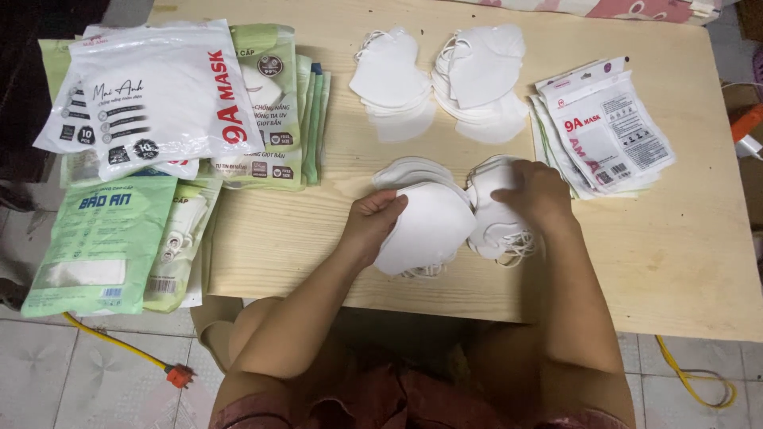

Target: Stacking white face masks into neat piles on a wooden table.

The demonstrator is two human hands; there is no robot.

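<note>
At the near edge of the counter [683, 262], a folded white mask [429, 230] is gripped by the left hand [373, 222], its long axis slanting toward the right hand [536, 195], which is curled over a small mask stack [497, 226] just beside it. Bare wood is left right of that stack, below the flat packets [608, 131].

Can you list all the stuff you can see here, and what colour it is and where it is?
Mask stacks far: two, white, table's far middle.
Mask stacks near: two, white, under the hands.
Flat pouches: a fanned pile, white with red, table's right.
Big white packs: a few, white, table's left end.
Green packs: several, pale green, left edge.
Table: one, light wood.
Cables: two, yellow, on the tiled floor.
Left hand: holds the near left stack.
Right hand: rests on the near right stack.
</note>
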